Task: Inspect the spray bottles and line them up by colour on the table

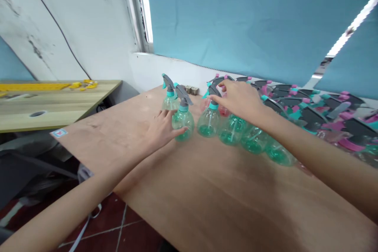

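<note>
My left hand (pixel 162 130) is beside a clear spray bottle (pixel 182 120) with green liquid and a grey and teal trigger head. Its fingers are stretched out and spread at the bottle's left, the thumb across the front; whether it touches is unclear. Behind stands another teal-collared spray bottle (pixel 169 103). My right hand (pixel 236 96) reaches over the row beside the trigger head of a third bottle (pixel 208 122). Its thumb and index finger are apart there, with no clear grip; its other fingers are partly hidden.
To the right, rows of spray bottles (pixel 254 139) with teal or pink parts crowd the wooden table (pixel 206 189). Small blocks (pixel 191 90) lie by the wall. At left is another table (pixel 88 104) with yellow items (pixel 84 84). Blue sheeting (pixel 236 19) hangs behind.
</note>
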{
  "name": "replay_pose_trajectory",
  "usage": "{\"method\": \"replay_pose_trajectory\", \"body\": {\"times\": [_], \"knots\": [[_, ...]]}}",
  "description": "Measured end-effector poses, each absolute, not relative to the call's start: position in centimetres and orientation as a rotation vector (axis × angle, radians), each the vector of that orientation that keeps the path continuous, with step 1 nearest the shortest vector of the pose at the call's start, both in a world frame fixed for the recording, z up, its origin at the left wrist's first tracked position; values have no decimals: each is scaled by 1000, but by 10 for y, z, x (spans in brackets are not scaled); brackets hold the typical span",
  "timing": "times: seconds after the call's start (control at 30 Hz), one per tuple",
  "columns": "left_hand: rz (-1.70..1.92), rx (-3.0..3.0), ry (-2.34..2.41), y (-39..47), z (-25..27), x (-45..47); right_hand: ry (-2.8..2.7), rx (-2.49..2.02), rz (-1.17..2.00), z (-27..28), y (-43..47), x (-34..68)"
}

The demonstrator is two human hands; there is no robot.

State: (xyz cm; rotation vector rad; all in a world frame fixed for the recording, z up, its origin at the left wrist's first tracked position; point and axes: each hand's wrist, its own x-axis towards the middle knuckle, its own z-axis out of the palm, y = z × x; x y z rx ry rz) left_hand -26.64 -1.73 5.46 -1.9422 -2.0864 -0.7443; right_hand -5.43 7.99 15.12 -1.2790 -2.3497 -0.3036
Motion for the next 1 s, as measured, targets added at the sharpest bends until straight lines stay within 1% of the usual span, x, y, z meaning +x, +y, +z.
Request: {"method": "replay_pose_trajectory", "body": {"times": [0.33, 0.63, 1.0], "knots": [[-576, -1946, -2125, 18, 65, -271, -2442, -1312, -320, 143, 107, -69], [-489, -1975, -2131, 37, 68, -269, -2491, -1246, -343, 141, 103, -65], [-482, -2024, -2154, 43, 64, -275, -2516, -1194, -228, 145, 95, -61]]}}
